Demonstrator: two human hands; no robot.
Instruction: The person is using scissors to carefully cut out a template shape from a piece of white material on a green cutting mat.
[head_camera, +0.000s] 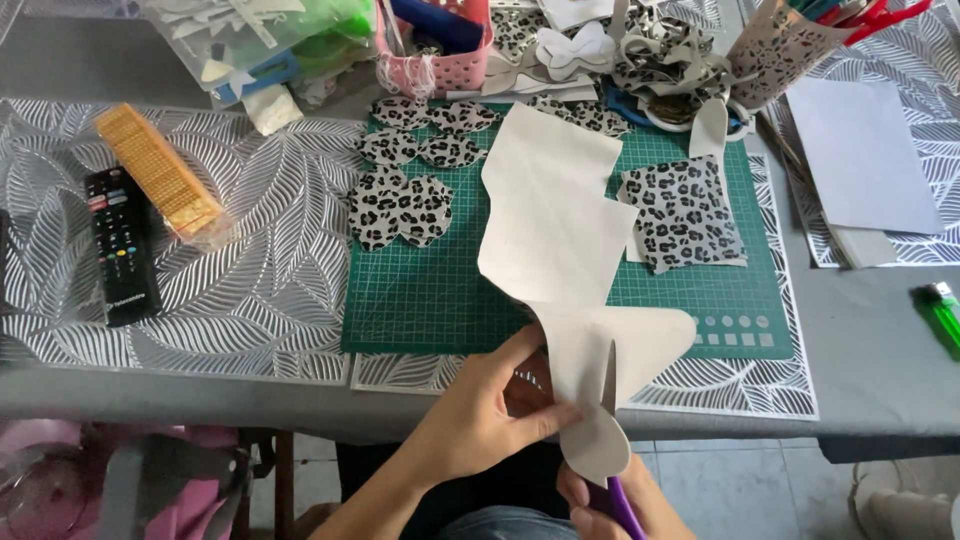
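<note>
The beige sheet droops from above the green cutting mat to the near table edge, where the left hand pinches it and the right hand grips purple-handled scissors. The floppy sheet could buckle, skewing the cut, or the blades could nick the left thumb beside them. Open room lies near and left; the leopard-print pieces crowd the mat's far side.

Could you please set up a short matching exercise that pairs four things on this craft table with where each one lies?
Things:
1. remote control
2. green lighter
3. pink basket
4. beige sheet

Places:
A. right edge of the table
B. held in the left hand over the cutting mat
C. left side, beside a gold block
D. back of the table, above the mat

Pairs: 1-C, 2-A, 3-D, 4-B
</note>
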